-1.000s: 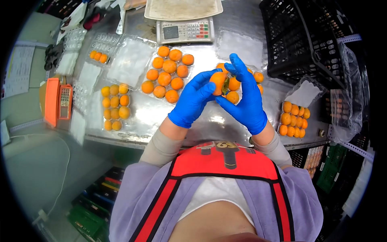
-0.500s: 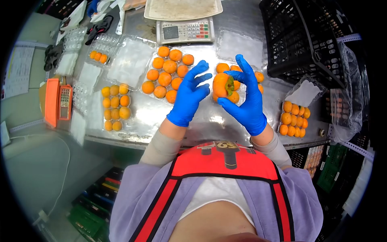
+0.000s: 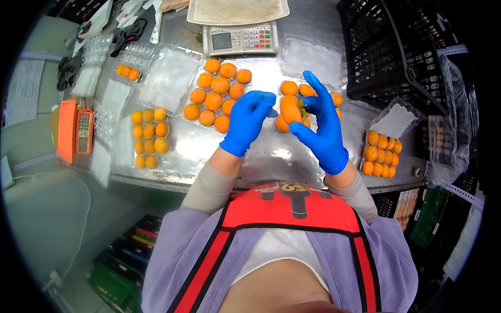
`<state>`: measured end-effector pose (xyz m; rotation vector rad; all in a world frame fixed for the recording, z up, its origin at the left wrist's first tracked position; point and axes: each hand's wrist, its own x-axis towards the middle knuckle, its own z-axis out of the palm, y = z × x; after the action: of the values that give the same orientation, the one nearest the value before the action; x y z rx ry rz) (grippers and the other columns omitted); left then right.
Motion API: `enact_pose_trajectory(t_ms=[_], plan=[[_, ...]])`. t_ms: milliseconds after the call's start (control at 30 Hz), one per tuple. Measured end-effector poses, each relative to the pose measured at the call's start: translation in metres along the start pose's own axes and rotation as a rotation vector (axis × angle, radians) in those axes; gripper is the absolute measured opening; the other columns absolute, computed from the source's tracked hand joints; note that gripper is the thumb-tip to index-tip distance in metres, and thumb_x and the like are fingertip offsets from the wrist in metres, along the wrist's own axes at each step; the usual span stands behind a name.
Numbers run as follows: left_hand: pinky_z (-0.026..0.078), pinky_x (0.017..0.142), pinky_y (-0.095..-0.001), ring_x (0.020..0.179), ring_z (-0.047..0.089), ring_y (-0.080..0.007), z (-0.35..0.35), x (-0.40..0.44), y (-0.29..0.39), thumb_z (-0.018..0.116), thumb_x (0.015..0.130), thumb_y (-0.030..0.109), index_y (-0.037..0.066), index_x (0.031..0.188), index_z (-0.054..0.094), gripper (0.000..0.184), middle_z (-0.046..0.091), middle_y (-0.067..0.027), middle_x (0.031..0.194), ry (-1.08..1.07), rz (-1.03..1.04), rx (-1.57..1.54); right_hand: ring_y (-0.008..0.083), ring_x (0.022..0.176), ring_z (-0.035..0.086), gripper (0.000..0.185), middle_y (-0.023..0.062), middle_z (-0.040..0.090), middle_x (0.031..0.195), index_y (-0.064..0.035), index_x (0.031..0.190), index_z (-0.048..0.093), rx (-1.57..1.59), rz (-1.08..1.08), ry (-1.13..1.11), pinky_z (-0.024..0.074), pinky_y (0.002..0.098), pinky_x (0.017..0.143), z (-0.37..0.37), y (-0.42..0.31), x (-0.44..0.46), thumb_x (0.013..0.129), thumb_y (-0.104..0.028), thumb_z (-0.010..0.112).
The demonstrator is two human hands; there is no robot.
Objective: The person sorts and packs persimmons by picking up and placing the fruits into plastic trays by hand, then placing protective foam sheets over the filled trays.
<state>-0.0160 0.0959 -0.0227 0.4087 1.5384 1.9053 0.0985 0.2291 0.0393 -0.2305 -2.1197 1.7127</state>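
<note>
In blue gloves, my right hand (image 3: 324,131) holds an orange fruit (image 3: 290,110) with green leaves between its thumb and fingers, the index finger stretched away. My left hand (image 3: 245,124), left of that fruit, has its fingertips pinched together; what they hold, if anything, cannot be made out. Beneath and beyond the right hand lies a clear tray with several orange fruits (image 3: 288,87). Another filled tray of fruits (image 3: 213,101) is up and left of my left hand.
A scale (image 3: 240,39) stands at the back centre, a black crate (image 3: 389,57) at the back right. More fruit sits in packs at left (image 3: 148,131) and right (image 3: 381,154). Lined plastic trays (image 3: 168,78) and an orange device (image 3: 67,132) are at left.
My left hand has come off the fruit and moved left, its fingers first spread, now pinched. The fruit stays in my right hand, turned and slightly shifted. A black-and-pink item has appeared at the back left.
</note>
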Motion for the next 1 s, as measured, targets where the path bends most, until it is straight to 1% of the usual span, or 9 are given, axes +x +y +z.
enact_pose_trajectory(t_ms=[67,133,167,267,433,533,700,900,1000], plan=[[0.044,0.092,-0.0338,0.103,0.056,-0.0193,-0.004,0.001,-0.011,0.063,0.082,0.009,0.0,0.1,0.061,0.02,0.058,-0.012,0.115,-0.025,-0.111,0.027,0.0143,0.1,0.049,0.08,0.0056,0.049,0.119,-0.0051,0.14,0.029,0.064,0.044,0.013,0.0395,0.0306,0.091,-0.001,0.0,0.0,0.073,-0.011,0.072],[0.035,0.101,-0.0404,0.123,0.042,-0.0296,-0.003,-0.005,-0.011,0.071,0.074,0.013,0.003,0.113,0.056,0.043,0.041,-0.0173,0.135,-0.15,0.541,0.657,0.0139,0.1,0.048,0.08,0.0053,0.049,0.118,-0.0056,0.14,0.03,0.059,0.06,0.014,0.0396,0.0302,0.091,-0.002,-0.001,0.0,0.073,-0.012,0.072],[0.027,0.106,-0.0432,0.135,0.023,-0.0351,-0.002,-0.01,-0.009,0.076,0.068,0.016,0.006,0.124,0.049,0.063,0.025,-0.0181,0.145,-0.218,0.39,0.609,0.0134,0.1,0.048,0.079,0.0051,0.049,0.118,-0.0062,0.14,0.03,0.057,0.073,0.014,0.0398,0.0297,0.09,-0.002,-0.001,0.0,0.073,-0.013,0.073],[0.026,0.107,-0.0432,0.136,0.02,-0.0341,0.007,-0.017,0.01,0.077,0.067,0.019,0.007,0.13,0.043,0.073,0.025,-0.0174,0.145,-0.181,0.317,0.398,0.0128,0.097,0.048,0.078,0.004,0.049,0.116,-0.0074,0.14,0.031,0.035,0.086,0.013,0.0403,0.0292,0.089,-0.001,0.0,0.0,0.074,-0.014,0.073],[0.041,0.097,-0.0367,0.115,0.052,-0.0283,0.017,-0.015,0.022,0.071,0.072,0.003,0.004,0.124,0.047,0.058,0.051,-0.0142,0.126,-0.135,0.735,0.472,0.0108,0.092,0.048,0.07,0.0029,0.051,0.11,-0.0072,0.139,0.033,0.065,0.11,0.029,0.0408,0.0272,0.085,0.002,0.007,-0.001,0.079,-0.016,0.068],[0.043,0.096,-0.0348,0.114,0.052,-0.0237,0.022,-0.014,0.027,0.071,0.073,0.004,0.002,0.123,0.047,0.055,0.051,-0.0131,0.126,-0.113,0.398,0.11,0.0089,0.088,0.049,0.061,0.001,0.053,0.1,-0.0059,0.139,0.033,0.183,0.134,0.045,0.0403,0.0252,0.084,-0.002,0.008,-0.001,0.086,-0.018,0.06],[0.043,0.096,-0.0342,0.114,0.052,-0.0211,0.023,-0.016,0.035,0.069,0.076,0.003,0.002,0.124,0.047,0.053,0.051,-0.0118,0.125,-0.08,0.309,-0.069,0.0077,0.084,0.051,0.051,-0.001,0.055,0.088,-0.0036,0.138,0.034,0.232,0.145,0.08,0.0392,0.0235,0.084,-0.005,0.009,0.0,0.092,-0.019,0.05],[0.042,0.097,-0.0336,0.115,0.05,-0.0204,0.02,-0.014,0.032,0.065,0.08,0.004,0.0,0.125,0.047,0.049,0.051,-0.0116,0.125,-0.109,0.247,-0.23,0.013,0.096,0.053,0.045,0.0064,0.057,0.101,-0.0018,0.131,0.043,0.187,0.132,0.048,0.039,0.0281,0.09,-0.004,0.01,-0.001,0.089,-0.016,0.054],[0.041,0.098,-0.0332,0.115,0.05,-0.0201,0.017,-0.013,0.033,0.064,0.081,0.005,-0.001,0.124,0.047,0.047,0.052,-0.011,0.124,-0.143,0.172,-0.249,0.0201,0.106,0.052,0.051,0.011,0.055,0.114,-0.0029,0.128,0.046,-0.059,-0.105,0.045,0.0375,0.0332,0.095,-0.003,0.005,0.004,0.08,-0.011,0.064]])
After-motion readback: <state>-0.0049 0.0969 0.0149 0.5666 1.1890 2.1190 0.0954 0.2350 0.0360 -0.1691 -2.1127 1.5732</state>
